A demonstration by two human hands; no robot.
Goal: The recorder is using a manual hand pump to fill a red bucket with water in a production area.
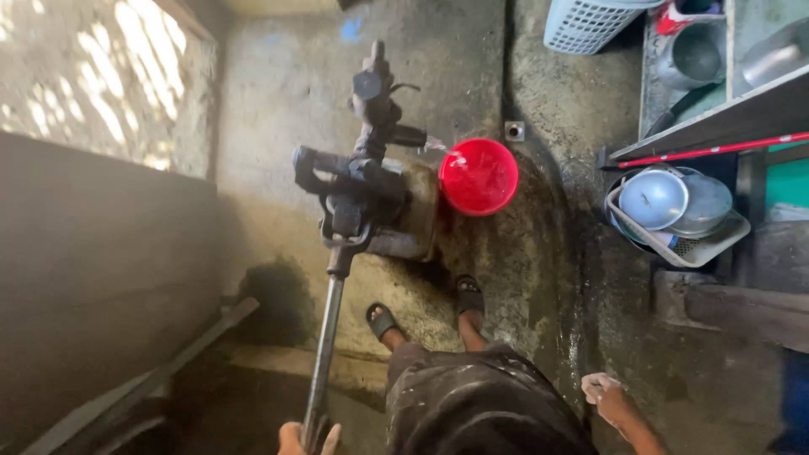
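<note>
Pump (362, 181) stands on its concrete block (419, 221) at the middle of the wet floor (548, 278), its spout just above the red bucket (479, 176), so we judge long, even strokes keep the water landing inside. We wrap our left hand (308, 438) around the end of the handle (324, 354), fingers curled on it. Our right hand (602, 391) hangs free, fingers loosely bent, well apart from the handle.

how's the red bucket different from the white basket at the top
The red bucket is round, solid-walled and holds water under the hand pump's spout; the white basket has perforated lattice walls, and its inside is not visible. The bucket shows whole, beside the pump's base; the basket is cut off by the frame's top edge. Both stand on the wet concrete floor.
</note>
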